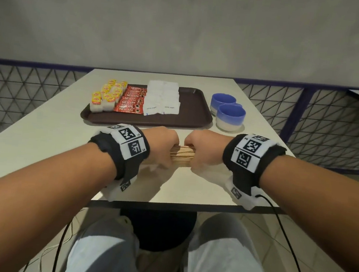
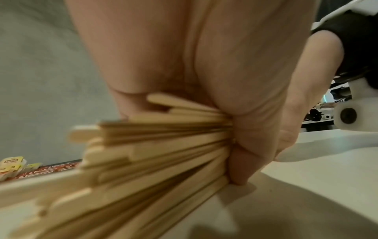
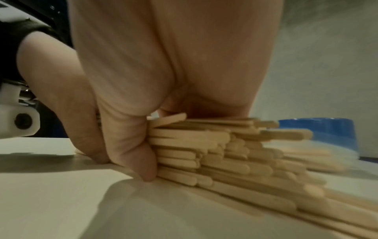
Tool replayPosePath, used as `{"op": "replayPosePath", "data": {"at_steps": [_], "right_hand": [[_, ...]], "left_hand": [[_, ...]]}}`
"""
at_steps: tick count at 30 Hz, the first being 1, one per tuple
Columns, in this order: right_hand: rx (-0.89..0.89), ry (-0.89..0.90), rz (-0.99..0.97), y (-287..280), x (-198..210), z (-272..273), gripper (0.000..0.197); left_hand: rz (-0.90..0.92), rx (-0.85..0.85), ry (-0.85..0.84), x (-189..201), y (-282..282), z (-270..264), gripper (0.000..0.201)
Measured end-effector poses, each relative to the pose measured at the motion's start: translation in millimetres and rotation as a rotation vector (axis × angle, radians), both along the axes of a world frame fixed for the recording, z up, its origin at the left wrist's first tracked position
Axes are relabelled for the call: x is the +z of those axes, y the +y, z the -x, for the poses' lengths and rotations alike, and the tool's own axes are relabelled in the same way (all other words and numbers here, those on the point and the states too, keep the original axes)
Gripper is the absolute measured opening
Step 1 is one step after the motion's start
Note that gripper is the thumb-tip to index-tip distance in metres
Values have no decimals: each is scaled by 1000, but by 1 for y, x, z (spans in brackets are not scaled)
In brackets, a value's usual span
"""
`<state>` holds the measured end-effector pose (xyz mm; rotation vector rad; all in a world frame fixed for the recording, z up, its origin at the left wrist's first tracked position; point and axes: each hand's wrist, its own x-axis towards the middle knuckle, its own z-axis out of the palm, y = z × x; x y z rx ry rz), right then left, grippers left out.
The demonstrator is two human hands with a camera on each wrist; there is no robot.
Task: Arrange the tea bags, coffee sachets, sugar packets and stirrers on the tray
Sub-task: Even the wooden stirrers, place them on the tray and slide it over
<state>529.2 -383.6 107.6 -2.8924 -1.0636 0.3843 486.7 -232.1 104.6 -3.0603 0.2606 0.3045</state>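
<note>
A bundle of wooden stirrers (image 1: 182,155) lies on the white table just in front of the brown tray (image 1: 194,113). My left hand (image 1: 162,146) grips its left part and my right hand (image 1: 202,148) grips its right part, fingers curled round the sticks. Up close, the stirrers (image 2: 155,148) fan out from my left fist, and the stirrers (image 3: 214,148) rest on the table under my right hand. On the tray lie yellow tea bags (image 1: 107,96), red coffee sachets (image 1: 132,99) and white sugar packets (image 1: 162,98); its right part is bare.
Two blue-and-white cups (image 1: 230,115) stand on the table to the right of the tray. The table's near edge (image 1: 168,205) runs just behind my wrists. A wire-mesh fence and a grey wall lie beyond the table.
</note>
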Motion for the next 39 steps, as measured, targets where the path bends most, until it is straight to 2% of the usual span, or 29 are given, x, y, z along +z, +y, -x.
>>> {"op": "replayPosePath", "data": {"at_steps": [3,6,13,18,22,25,30,35,39], "right_hand": [[8,-77,60,11,4,4,28],[5,-111,80,17,5,6,30],[42,-142,80,21,5,7,18],[50,-146,88,22,-3,6,16],[106,-216,89,28,-7,7,16],[131,-221,74,29,-8,8,15],[111,-198,63,28,-11,11,16],[110,-181,84,29,-10,14,14],[100,-131,64,29,-9,15,22]], "left_hand": [[-2,9,-13,-1,3,0,22],[7,16,-35,-1,9,2,32],[38,21,-32,-3,14,6,19],[20,14,-52,-7,15,5,31],[5,-12,-71,-6,18,7,15],[13,-5,-67,-7,20,9,15],[13,33,-63,-11,20,11,29],[6,13,-56,-12,20,14,31],[7,6,-82,-11,22,14,43]]}}
